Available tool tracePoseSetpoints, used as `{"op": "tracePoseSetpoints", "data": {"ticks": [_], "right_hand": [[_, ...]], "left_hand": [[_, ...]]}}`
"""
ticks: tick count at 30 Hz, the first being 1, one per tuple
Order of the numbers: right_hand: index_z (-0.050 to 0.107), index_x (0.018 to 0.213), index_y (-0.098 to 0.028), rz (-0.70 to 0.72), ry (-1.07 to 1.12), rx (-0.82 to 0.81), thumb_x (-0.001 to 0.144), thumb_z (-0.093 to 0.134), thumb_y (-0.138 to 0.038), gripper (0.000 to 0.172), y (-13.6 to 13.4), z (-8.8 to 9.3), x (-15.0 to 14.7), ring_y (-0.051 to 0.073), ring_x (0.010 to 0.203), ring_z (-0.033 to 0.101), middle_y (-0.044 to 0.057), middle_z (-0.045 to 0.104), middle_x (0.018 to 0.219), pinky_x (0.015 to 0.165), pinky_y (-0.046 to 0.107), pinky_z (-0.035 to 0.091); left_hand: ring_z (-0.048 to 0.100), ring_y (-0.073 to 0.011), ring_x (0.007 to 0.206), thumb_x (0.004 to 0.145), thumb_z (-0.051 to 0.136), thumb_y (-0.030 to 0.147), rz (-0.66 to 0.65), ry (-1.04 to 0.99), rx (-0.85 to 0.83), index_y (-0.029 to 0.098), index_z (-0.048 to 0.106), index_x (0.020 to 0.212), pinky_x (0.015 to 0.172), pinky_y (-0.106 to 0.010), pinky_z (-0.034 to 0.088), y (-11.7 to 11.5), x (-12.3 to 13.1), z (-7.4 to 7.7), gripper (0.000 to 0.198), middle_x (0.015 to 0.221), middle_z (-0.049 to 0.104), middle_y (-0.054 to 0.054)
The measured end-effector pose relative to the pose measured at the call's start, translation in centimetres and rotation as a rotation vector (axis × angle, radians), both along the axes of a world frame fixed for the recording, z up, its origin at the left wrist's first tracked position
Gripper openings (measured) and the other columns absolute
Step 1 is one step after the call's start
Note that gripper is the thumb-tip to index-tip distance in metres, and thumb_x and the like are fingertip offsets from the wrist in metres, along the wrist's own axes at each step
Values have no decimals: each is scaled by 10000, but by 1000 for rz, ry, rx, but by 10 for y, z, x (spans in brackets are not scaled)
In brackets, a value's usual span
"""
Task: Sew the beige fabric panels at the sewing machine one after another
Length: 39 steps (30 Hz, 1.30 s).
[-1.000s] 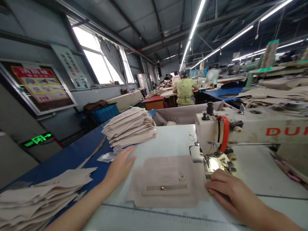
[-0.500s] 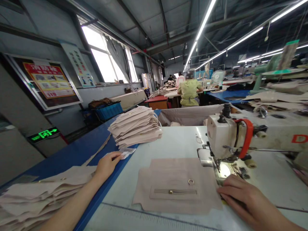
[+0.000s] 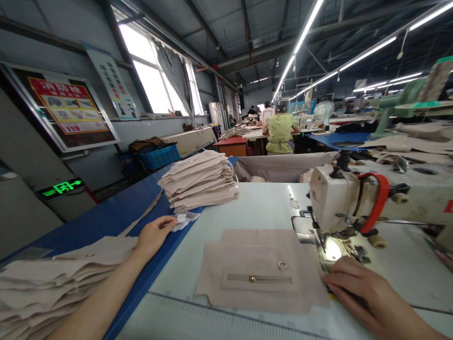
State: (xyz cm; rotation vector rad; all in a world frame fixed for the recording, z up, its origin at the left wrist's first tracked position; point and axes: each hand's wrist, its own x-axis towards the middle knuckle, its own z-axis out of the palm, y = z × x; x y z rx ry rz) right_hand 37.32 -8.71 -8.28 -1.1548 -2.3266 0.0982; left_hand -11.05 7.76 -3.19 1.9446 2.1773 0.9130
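Note:
A beige fabric panel (image 3: pixel 247 257) with a zipper and a metal ring lies flat on the pale table in front of the white sewing machine (image 3: pixel 336 203). My right hand (image 3: pixel 357 290) rests on the panel's right edge, just below the lit needle area, fingers curled and pressing the cloth down. My left hand (image 3: pixel 152 233) reaches out to the left over the blue table and pinches a small crumpled white piece (image 3: pixel 182 221) beside the tall stack of beige pieces (image 3: pixel 200 182).
A second stack of beige pieces (image 3: pixel 46 278) lies at the near left on the blue table (image 3: pixel 106 219). A grey cloth bin (image 3: pixel 279 167) stands behind the table. A person in a yellow-green top (image 3: pixel 279 134) works farther back.
My left hand left the panel, moved left onto the blue table and closed on the small white piece. My right hand stayed at the panel's right edge.

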Motion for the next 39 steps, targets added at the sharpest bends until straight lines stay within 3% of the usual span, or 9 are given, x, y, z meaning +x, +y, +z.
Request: {"op": "tracePoseSetpoints", "data": {"ticks": [8,14,22,27,30,33,36,39], "right_hand": [[642,981,-237,-11,-1,-22,1008,437,-226,207,0,-2,1,183,820,649,68,648,894,700,281,542],[647,922,-230,-8,7,-31,1005,432,-221,230,1,0,0,185,799,642,66,647,870,682,281,532],[636,934,-215,-5,19,-82,1021,406,-225,245,1,-3,-1,187,825,616,72,630,889,705,293,507],[637,910,-197,6,26,-80,1024,395,-218,269,0,-1,-2,193,829,591,76,614,879,708,304,471],[654,900,-189,4,24,-68,1021,396,-214,286,-2,5,-5,190,812,571,73,606,858,703,305,444],[677,893,-187,19,14,-51,1006,412,-201,288,-5,14,-9,192,807,552,65,601,824,709,308,427],[692,913,-186,46,25,-29,984,449,-202,254,-6,19,-9,199,831,548,73,622,849,740,314,429],[703,948,-187,42,30,-7,978,478,-211,228,-5,18,-8,197,826,548,69,635,850,748,313,427]], "left_hand": [[706,-269,835,709,526,508,-74,55,32,222,776,842,754,-310,544,2,3,-3,403,925,776,-63],[697,-276,916,759,465,539,-129,113,79,238,778,771,817,-318,534,0,5,-2,435,932,774,-62],[702,-289,887,761,474,500,-56,156,250,240,698,728,851,-370,528,0,-2,-8,344,885,772,-74],[686,-305,960,818,422,463,-13,192,436,220,635,772,906,-405,511,-9,7,2,326,942,748,-121],[666,-298,1013,857,423,439,-78,218,507,219,629,806,971,-413,478,-17,29,13,306,975,734,-115],[673,-263,927,884,459,373,-324,314,472,232,640,801,1011,-406,454,-31,74,16,244,884,723,-68],[649,-227,780,905,430,197,-665,514,429,224,625,775,1003,-425,453,-56,136,7,236,773,680,-45],[617,-225,761,880,429,66,-849,610,452,209,597,767,842,-390,512,-82,198,-10,248,776,642,-50]]}}
